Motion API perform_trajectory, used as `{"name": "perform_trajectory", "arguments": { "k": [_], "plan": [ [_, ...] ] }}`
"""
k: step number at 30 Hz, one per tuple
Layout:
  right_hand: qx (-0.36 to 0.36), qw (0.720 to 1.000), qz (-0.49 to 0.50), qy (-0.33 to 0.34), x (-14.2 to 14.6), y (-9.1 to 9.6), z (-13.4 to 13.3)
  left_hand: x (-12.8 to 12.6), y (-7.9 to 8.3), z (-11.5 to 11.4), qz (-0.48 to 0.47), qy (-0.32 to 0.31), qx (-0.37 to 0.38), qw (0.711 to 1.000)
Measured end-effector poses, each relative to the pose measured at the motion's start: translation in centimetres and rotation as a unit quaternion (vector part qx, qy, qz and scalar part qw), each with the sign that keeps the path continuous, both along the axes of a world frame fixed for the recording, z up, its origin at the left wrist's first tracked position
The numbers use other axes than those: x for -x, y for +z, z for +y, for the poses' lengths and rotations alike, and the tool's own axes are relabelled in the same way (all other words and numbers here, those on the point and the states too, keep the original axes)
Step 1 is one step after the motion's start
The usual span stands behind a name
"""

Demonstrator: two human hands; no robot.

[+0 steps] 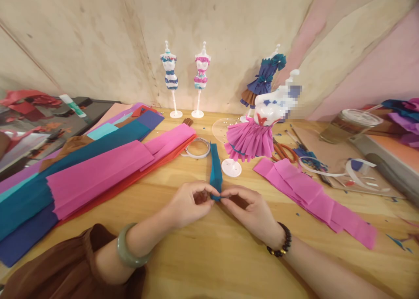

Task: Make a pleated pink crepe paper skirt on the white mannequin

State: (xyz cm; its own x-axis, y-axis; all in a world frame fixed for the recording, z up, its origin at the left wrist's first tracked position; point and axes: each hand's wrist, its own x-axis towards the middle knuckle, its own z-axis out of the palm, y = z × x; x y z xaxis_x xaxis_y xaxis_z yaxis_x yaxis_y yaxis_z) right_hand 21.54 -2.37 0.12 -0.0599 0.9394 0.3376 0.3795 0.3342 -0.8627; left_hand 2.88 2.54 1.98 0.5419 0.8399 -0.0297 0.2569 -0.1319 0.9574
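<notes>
My left hand [188,203] and my right hand [250,209] meet at the middle of the wooden table [203,264]. Both pinch the near end of a narrow folded strip of teal crepe paper [215,170], which stretches away from me. Just beyond it stands a small white mannequin [266,111] wearing a pleated pink paper skirt [250,139], its round base [231,167] beside the strip. A roll of clear tape [197,148] lies to the left of the strip.
Long sheets of pink, teal, blue and red crepe paper [85,176] lie at the left. A pleated pink strip [314,196] lies at the right, with orange-handled scissors [283,150] behind it. Three dressed mannequins [170,76] stand by the wall. A lidded cup [352,124] sits far right.
</notes>
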Motion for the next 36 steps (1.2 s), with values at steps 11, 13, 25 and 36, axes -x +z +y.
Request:
{"name": "perform_trajectory", "arguments": {
  "k": [11, 13, 25, 36],
  "plan": [
    [-0.007, 1.0, 0.008, 0.005, 0.1, -0.3, 0.0, -0.3, -0.1, -0.2, 0.0, 0.021, -0.077, 0.997],
    [-0.004, 1.0, 0.021, -0.003, 0.0, -0.5, 0.0, -0.2, -0.2, -0.3, 0.007, 0.023, -0.117, 0.993],
    [-0.097, 0.995, -0.028, -0.008, -0.1, 0.1, -0.1, 0.2, -1.2, -0.2, 0.025, 0.037, -0.195, 0.98],
    [-0.077, 0.996, -0.041, 0.008, -0.1, -0.2, 0.0, -0.2, -0.6, -0.3, -0.008, 0.033, -0.115, 0.993]
  ]
}}
